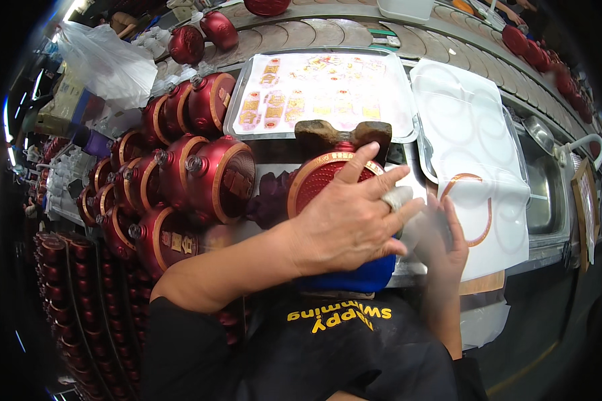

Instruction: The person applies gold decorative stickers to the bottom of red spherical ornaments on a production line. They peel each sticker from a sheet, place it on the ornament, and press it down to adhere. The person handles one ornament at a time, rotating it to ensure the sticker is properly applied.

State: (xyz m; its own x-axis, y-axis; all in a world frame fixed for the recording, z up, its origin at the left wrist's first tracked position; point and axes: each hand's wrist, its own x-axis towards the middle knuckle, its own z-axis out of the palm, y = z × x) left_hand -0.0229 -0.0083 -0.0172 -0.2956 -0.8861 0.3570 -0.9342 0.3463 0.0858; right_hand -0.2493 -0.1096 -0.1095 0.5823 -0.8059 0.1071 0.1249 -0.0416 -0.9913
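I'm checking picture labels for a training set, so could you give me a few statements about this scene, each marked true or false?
1. The left hand is over a round red vessel. True.
2. The left hand is clenched into a fist. False: its fingers are spread.
3. A curved orange strip shows on the white sheet at the right. True.
4. The right hand wears a blue glove. False: the right hand is bare, though blurred.
5. Several red bottles are grouped to the left of the vessel. True.
6. The sink is at the picture's left. False: the sink is at the right.
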